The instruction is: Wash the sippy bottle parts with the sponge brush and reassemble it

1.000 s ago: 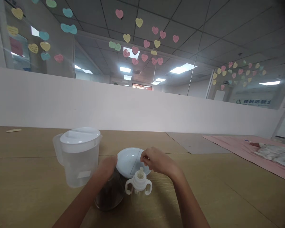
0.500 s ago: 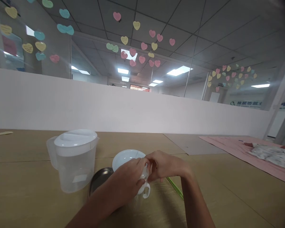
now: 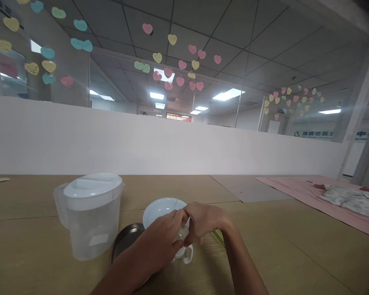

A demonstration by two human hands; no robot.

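Observation:
Both hands meet low in the middle of the head view over a small clear container (image 3: 182, 233) with a curved white handle (image 3: 189, 255). Its left side is gripped by my left hand (image 3: 160, 237), thumb near the lower part. My right hand (image 3: 204, 221) bends over from the right, its fingers closed at the container's top. What the fingertips pinch there is hidden. Just behind the hands lies a white dish (image 3: 155, 208), partly covered by them. A dark metal dish (image 3: 123, 241) sits beneath and left of my left forearm.
A translucent lidded pitcher (image 3: 94, 225) stands on the table at left. Thin green strips (image 3: 219, 236) lie behind my right wrist. At far right a pink cloth (image 3: 295, 190) carries a crumpled patterned fabric (image 3: 352, 199). A white partition (image 3: 172, 147) rises along the table's back.
The view has tilted slightly, so the table things appear lower and further left. My right hand has turned a little, its fingers lower along the clear container. Both hands stay together on it.

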